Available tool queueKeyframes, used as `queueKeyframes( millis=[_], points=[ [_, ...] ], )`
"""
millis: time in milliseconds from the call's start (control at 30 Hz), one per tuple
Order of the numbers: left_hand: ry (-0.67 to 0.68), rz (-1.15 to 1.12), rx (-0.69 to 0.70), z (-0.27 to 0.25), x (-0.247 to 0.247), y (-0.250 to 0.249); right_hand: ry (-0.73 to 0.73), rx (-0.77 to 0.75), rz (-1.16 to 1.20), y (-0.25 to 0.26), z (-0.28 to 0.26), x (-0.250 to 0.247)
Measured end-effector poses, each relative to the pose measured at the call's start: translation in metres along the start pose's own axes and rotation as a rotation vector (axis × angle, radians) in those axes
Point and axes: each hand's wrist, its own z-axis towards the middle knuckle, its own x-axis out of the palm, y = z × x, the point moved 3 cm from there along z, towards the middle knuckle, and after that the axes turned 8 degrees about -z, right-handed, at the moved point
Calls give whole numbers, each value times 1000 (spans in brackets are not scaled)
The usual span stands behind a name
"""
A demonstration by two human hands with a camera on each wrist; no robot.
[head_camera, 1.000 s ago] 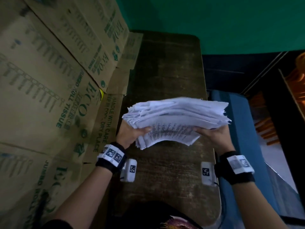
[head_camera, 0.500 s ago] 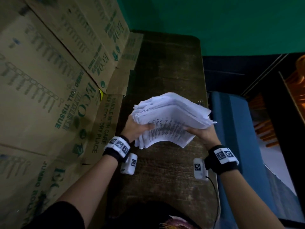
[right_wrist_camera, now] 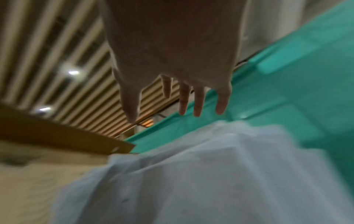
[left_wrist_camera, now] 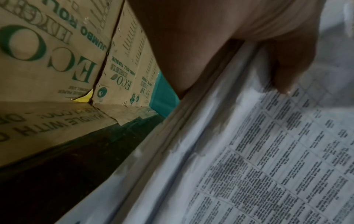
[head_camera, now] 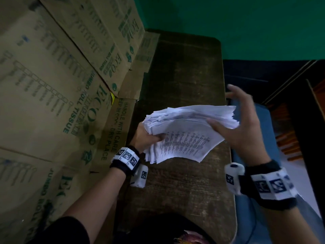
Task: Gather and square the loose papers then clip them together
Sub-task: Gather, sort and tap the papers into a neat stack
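Head view: cardboard boxes [head_camera: 58,88] beside table [head_camera: 184,71].

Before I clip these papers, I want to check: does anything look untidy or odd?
Yes. The paper stack is not square: sheet edges fan out unevenly near the left hand, which alone grips it. The right hand is open beside it.

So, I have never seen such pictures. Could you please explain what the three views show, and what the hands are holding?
These are a person's two bare hands, with a camera strapped on each wrist and one on the head. The head view looks down on a dark wooden table beside cardboard boxes. The left hand grips a stack of printed papers, held above the table. Its wrist view shows the thumb on the pages. The right hand is open, fingers spread, at the stack's right edge. Its wrist view is blurred.
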Motion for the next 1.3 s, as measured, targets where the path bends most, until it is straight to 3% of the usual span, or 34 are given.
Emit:
queueKeyframes(
  millis=[67, 167, 300, 433, 500, 667, 767, 900, 933, 1033, 1167, 1233, 1300],
  points=[
    [18, 12, -40, 3, -3, 1, 70, -166, -367, 22, 5, 26],
    [48, 20, -44, 2, -5, -2, 380, -307, -702, 23, -3, 72],
    [48, 33, 23, 2, -5, -5, 306, -330, -639, 25, 1, 75],
    [24, 172, 94, 7, -1, -3, 443, -439, -626, 27, -3, 90],
    [-14, 235, 135, 9, -5, 0, 446, -346, -604, 15, 4, 80],
    [-30, 141, 127, 6, -7, -3, 382, -132, -702, -34, 24, 35],
    [-30, 107, 107, 5, -10, -4, 382, 15, -446, -60, 30, 17],
    [-24, -7, 25, 6, -13, 0, 420, 325, 464, -99, 15, 30],
    [-16, -13, 10, 6, -9, 1, 411, 393, 582, -108, 6, 41],
    [-73, -21, 1, 7, 8, 1, 321, 484, 603, -120, -10, 82],
    [-272, -128, 75, 0, 17, -9, 5, 510, 567, -95, -10, 90],
    [-270, -148, 117, -3, 10, -14, 15, 483, 582, -96, -14, 83],
    [-186, -153, 146, -4, 1, -15, 148, 427, 631, -101, -24, 75]
  ],
)
